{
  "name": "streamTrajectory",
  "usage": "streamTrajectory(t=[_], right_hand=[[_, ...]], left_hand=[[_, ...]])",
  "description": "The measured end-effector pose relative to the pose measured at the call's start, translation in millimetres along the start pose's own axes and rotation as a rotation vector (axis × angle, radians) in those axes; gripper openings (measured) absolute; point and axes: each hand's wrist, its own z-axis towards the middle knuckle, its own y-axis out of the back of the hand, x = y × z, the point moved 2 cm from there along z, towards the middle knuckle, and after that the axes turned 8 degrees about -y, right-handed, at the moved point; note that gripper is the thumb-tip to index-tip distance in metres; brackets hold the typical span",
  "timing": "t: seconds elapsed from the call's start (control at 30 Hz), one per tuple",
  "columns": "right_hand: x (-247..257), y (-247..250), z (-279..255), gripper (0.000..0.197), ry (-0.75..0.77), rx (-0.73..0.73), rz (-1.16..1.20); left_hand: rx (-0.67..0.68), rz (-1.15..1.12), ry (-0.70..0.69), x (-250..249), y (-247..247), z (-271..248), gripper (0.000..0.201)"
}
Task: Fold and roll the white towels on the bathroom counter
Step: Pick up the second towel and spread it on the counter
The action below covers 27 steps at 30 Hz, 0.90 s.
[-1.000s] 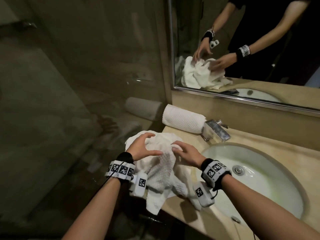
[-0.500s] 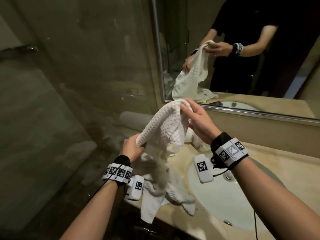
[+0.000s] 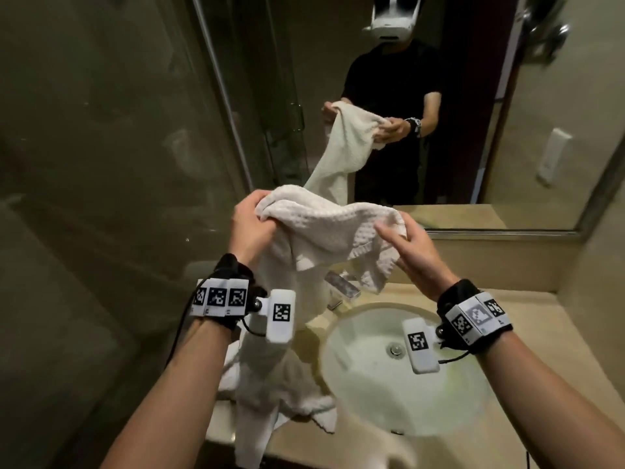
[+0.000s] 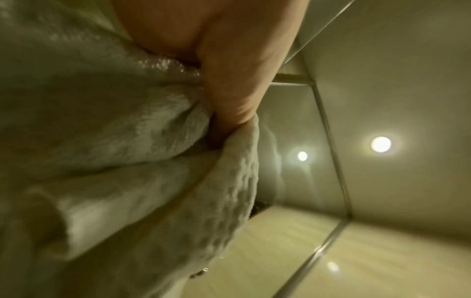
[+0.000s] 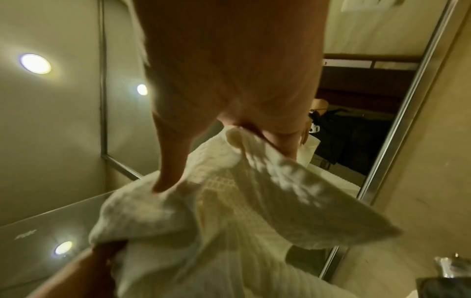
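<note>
Before the mirror: beige counter, sink

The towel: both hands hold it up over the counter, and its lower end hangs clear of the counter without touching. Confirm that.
Not quite. The left hand and right hand do hold the towel up over the counter, but the head view shows its lower end still lying bunched on the counter's front edge, left of the sink, not hanging clear.
</note>
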Motion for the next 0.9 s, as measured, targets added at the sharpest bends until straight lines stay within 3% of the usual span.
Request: streamTrajectory(t=[0.13, 0.23, 0.3, 0.37, 0.47, 0.57, 0.73, 0.8, 0.9], right_hand=[[4, 19, -23, 0.087, 0.038, 0.140, -0.167], [11, 19, -35, 0.102, 0.090, 0.176, -0.355], [18, 24, -41, 0.093, 0.144, 0.025, -0.436], [25, 36, -51, 0.067, 0.187, -0.102, -0.473], [31, 59, -70, 0.032, 0.249, -0.140, -0.538], [31, 79, -90, 0.033, 0.260, -0.225, -0.525], [27, 107, -127, 0.034, 0.106, -0.402, -0.371], [29, 110, -146, 0.026, 0.065, -0.441, -0.333], [27, 106, -167, 0.037, 0.001, -0.479, -0.229]], left_hand=[[0.083, -0.224, -0.035, -55, -35, 5, 0.032], [0.205, -0.403, -0.024, -91, -63, 3, 0.036], [0.252, -0.454, 0.006, -107, -78, 1, 0.039], [0.251, -0.472, 0.019, -114, -88, -2, 0.040], [0.231, -0.460, 0.044, -114, -99, -8, 0.034], [0.245, -0.352, 0.088, -106, -114, -21, 0.027], [0.196, -0.237, 0.144, -97, -140, -59, 0.052], [0.398, -0.336, 0.151, -101, -155, -82, 0.050], [0.718, -0.404, 0.091, -113, -172, -122, 0.056]])
